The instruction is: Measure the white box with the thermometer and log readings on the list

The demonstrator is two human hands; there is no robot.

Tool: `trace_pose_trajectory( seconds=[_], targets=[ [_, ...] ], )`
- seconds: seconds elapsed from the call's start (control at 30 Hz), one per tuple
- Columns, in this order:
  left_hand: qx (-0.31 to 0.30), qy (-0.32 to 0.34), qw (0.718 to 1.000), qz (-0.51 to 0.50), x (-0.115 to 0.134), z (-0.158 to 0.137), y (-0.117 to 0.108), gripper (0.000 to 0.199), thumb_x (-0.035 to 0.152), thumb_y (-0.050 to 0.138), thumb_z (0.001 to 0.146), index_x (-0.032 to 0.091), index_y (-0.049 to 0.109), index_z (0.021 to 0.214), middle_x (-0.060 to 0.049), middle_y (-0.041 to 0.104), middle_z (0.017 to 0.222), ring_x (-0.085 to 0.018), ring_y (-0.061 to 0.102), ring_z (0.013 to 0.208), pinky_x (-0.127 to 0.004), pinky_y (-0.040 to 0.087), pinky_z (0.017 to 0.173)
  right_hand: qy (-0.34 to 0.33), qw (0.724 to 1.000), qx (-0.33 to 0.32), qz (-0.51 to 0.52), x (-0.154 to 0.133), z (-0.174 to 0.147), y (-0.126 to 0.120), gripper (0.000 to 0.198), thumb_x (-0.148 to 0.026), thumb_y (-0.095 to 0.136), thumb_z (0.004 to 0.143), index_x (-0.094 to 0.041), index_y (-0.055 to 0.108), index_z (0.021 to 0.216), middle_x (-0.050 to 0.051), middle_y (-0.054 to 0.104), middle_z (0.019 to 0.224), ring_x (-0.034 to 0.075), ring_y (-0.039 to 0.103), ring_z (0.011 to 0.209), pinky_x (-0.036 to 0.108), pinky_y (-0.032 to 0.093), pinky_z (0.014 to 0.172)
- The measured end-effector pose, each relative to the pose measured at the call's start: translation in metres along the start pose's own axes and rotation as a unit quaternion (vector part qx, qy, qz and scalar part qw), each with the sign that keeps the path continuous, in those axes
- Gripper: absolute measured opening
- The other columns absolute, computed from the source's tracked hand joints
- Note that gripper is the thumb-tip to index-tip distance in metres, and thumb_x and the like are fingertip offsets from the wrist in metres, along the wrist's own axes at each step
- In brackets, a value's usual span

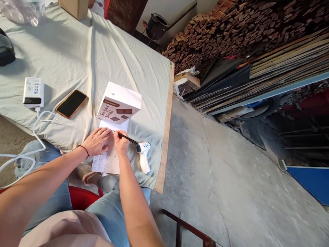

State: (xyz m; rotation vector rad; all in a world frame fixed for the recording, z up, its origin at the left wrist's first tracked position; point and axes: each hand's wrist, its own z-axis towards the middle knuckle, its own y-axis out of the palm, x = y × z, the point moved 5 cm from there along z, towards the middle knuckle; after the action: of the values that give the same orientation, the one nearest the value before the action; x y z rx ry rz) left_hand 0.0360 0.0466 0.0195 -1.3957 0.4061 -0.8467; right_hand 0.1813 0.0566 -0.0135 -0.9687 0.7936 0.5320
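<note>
My right hand (121,142) grips a black pen (130,138), its tip near the upper part of a sheet of paper (109,161) covered in handwriting. Flat on the paper's left side lies my left hand (97,141), fingers stretched out; a ring and a dark red wrist cord show on it. A white box (119,103) printed "Super Meal" stands just beyond the paper. To the right of my right hand, a white and blue infrared thermometer (144,157) lies on the cloth, close to the pen's back end.
On the cloth-covered table (64,51) are a phone (72,103), a white power bank (34,92) with a white cable (36,135), a cardboard box (74,7) and a plastic bag (24,12). Stacked firewood (231,31) and boards (269,65) stand beyond the concrete floor.
</note>
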Motion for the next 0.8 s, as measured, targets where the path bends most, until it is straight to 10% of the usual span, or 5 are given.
trace_pose_trajectory(
  seconds=[0.8],
  targets=[
    [0.006,0.003,1.000,-0.003,0.0009,-0.0003,-0.0014,0.051,0.034,0.055,0.087,0.009,0.054,0.132,-0.015,0.049,0.146,-0.027,0.037,0.141,-0.042,0.024,0.121,0.023,0.999,0.030,-0.006,0.0047,-0.0021,-0.0039,0.028,-0.044,0.049,0.088,-0.020,0.061,0.080,0.007,0.071,0.076,0.017,0.065,0.070,0.031,0.055,0.071]
  ],
)
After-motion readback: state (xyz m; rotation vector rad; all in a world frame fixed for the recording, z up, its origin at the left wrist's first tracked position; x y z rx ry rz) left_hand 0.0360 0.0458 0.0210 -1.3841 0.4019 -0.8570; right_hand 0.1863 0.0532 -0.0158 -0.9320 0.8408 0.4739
